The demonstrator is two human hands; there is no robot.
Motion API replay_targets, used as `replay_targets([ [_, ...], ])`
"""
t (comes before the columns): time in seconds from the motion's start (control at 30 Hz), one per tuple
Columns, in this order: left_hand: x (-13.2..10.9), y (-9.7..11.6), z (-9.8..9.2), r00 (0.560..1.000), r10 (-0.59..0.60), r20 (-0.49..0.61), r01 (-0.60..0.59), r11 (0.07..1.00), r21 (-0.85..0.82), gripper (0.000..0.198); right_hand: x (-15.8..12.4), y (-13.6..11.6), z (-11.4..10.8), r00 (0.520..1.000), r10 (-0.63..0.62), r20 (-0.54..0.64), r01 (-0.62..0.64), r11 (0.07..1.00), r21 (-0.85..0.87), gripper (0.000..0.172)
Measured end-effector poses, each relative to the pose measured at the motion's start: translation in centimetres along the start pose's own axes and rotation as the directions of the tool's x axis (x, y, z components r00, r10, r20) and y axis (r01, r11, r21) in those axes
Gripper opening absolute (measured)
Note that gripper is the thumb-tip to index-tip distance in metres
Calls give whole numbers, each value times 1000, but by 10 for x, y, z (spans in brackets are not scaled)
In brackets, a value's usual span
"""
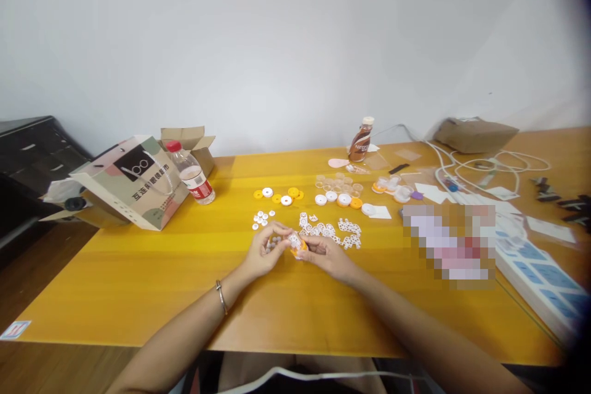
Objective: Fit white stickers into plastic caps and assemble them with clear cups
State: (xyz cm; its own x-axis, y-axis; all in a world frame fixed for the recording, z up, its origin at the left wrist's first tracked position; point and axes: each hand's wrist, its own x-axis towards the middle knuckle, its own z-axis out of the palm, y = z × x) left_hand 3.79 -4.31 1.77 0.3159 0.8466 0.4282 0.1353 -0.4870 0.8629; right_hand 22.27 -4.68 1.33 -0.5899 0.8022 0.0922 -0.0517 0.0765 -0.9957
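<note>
Between my two hands is a small orange and white plastic piece (298, 246), held just above the table. My left hand (266, 250) grips its left side with thumb and fingers, and my right hand (327, 255) pinches its right side. Fingers cover part of the piece. Just beyond my hands lie flat white cut-out parts (325, 231). Small white round caps (261, 220) sit beyond my left hand, and greyish beads (276, 241) show close by it. Farther back are yellow and white discs (287, 201), white round lids (344, 200) and clear small cups (339, 185).
On the left stand a paper bag (138, 181), a red-capped bottle (196, 180) and a cardboard box (202, 151). A brown drink bottle (360, 146) stands at the back. White cables (484, 163), a brown pouch (475, 134) and a blue-and-white strip (535, 271) occupy the right, near a blurred patch.
</note>
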Motion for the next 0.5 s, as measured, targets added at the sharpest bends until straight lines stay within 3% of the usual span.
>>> replay_targets([
  [0.23,-3,-2,8,991,-27,-130,48,985,166,18,0,10,9,982,-56,-180,22,983,-183,29],
  [0.3,-3,-3,10,984,-45,-170,73,984,162,19,0,8,10,984,-48,-169,20,986,-163,28],
  [0.5,2,-1,8,997,-80,-23,73,977,-201,20,1,-4,2,999,2,-49,-1,1000,18,28],
])
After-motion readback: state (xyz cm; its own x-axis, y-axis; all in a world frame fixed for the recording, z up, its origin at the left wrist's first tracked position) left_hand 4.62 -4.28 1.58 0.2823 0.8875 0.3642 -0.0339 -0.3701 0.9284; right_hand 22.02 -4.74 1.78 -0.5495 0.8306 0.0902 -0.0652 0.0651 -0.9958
